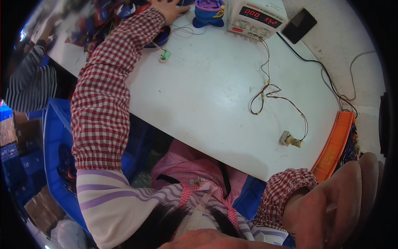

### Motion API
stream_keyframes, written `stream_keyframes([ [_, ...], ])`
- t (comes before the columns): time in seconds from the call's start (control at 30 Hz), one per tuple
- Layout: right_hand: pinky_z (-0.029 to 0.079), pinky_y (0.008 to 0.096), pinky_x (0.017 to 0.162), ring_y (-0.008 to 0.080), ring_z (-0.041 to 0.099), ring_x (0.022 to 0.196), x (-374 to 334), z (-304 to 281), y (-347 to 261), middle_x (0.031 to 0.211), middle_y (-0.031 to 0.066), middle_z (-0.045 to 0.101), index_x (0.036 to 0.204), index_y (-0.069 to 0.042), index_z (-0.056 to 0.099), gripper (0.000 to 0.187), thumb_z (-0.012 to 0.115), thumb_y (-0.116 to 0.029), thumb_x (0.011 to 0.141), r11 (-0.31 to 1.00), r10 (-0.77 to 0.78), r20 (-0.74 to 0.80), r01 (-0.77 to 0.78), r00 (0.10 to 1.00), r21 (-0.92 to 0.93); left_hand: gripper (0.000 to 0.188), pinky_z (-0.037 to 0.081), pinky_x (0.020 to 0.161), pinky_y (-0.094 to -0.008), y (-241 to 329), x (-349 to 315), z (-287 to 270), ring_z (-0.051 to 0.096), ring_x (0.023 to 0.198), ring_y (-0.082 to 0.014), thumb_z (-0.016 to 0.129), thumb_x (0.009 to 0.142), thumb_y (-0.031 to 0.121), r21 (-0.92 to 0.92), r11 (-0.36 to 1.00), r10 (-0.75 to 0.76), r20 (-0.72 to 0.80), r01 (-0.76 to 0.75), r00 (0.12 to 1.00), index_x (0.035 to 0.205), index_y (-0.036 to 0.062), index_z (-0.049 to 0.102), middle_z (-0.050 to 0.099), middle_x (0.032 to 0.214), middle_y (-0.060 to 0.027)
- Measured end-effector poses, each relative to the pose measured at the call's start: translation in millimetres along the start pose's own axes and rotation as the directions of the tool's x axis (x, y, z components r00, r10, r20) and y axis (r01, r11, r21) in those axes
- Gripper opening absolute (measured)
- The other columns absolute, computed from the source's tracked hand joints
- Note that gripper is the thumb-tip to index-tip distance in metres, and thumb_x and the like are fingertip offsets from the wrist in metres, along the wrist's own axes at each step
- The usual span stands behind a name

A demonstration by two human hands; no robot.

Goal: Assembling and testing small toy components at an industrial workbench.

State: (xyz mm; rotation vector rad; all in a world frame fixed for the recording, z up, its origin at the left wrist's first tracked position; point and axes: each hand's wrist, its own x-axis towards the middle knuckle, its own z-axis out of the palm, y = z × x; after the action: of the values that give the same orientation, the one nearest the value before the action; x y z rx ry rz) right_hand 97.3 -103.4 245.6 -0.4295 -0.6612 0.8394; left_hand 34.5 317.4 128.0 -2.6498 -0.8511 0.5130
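A worker's right hand (331, 203) looms at the lower right, closest to the lens, its fingers side by side and slightly bent; whether it holds anything cannot be told. Behind it, partly masked, an orange bin (331, 147) of dark parts lines the right end of a white table (199, 91). Across the tabletop, the left hand (166, 10) lies open, fingers spread, near a purple-and-blue container (209, 12) at the far edge and beside a jumbled pile of dark red and blue pieces (107, 16). The left arm's red-checked sleeve (101, 99) cuts across the table's left side, partly covering a dark blue round object (163, 38). Just beside that lies a small green piece (166, 55) with a wire, while thin wires (188, 30) trail near the container. To its right stands a white power supply (258, 18), its red display lit, with a dark phone (299, 25) just beside it. Twisted leads (265, 89) run from the supply to a small metal-and-tan part (289, 139) near the orange bin. At left, a blue bin (52, 137) sits below table level, near another person's striped sleeve (31, 83).
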Motion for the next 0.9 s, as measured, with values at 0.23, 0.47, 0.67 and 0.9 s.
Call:
stream_keyframes([
  [0.23,0.038,0.0295,0.058,0.016,0.043,0.064,2.8,-1.0,-8.5,0.076,0.0059,0.045,0.099,-0.005,0.049,0.035,0.041,-0.039,0.096,0.996,-0.071,-0.093,0.066,0.993,-0.064,0.035,0.041,0.084,-0.0465,-41.2,2.5,72.2,0.052,0.095,-0.031,0.049,0.091,0.024,0.143,0.989,0.007,-0.316,0.04,0.949,0.124,0.0139,0.046,0.053,0.111,-0.0106],
  [0.47,0.037,0.0286,0.055,0.0152,0.042,0.061,-21.3,24.6,-23.7,0.073,0.0055,0.045,0.094,-0.006,0.05,0.035,0.04,-0.039,0.096,0.996,-0.069,-0.08,0.065,0.994,-0.057,0.042,0.039,0.087,-0.053,-76.2,20.9,76.0,0.053,0.102,-0.0323,0.048,0.091,0.034,-0.346,0.93,0.083,-0.133,-0.125,0.988,0.13,0.0189,0.044,0.05,0.118,-0.0133],
  [0.67,0.036,0.0278,0.052,0.0145,0.041,0.059,-47.4,28.9,-32.3,0.071,0.0051,0.045,0.09,-0.006,0.051,0.036,0.038,-0.039,0.097,1.0,0.0,-0.017,-0.001,1.0,-0.011,0.04,0.045,0.078,-0.0392,-111.9,-112.7,4.9,0.055,0.088,-0.0323,0.053,0.085,0.02,-0.048,0.983,0.132,-0.478,-0.176,0.868,0.124,0.0093,0.048,0.052,0.104,-0.0141],
  [0.9,0.035,0.0269,0.049,0.0138,0.039,0.056,-37.6,91.7,7.5,0.068,0.0046,0.045,0.085,-0.006,0.052,0.038,0.037,-0.039,0.097,0.926,0.26,0.168,-0.295,0.951,0.235,0.035,0.046,0.075,-0.0348,-165.1,-430.6,9.8,0.054,0.082,-0.0288,0.057,0.083,0.013,0.333,0.943,0.205,-0.631,0.022,0.748,0.117,0.0046,0.05,0.053,0.098,-0.0146],
])
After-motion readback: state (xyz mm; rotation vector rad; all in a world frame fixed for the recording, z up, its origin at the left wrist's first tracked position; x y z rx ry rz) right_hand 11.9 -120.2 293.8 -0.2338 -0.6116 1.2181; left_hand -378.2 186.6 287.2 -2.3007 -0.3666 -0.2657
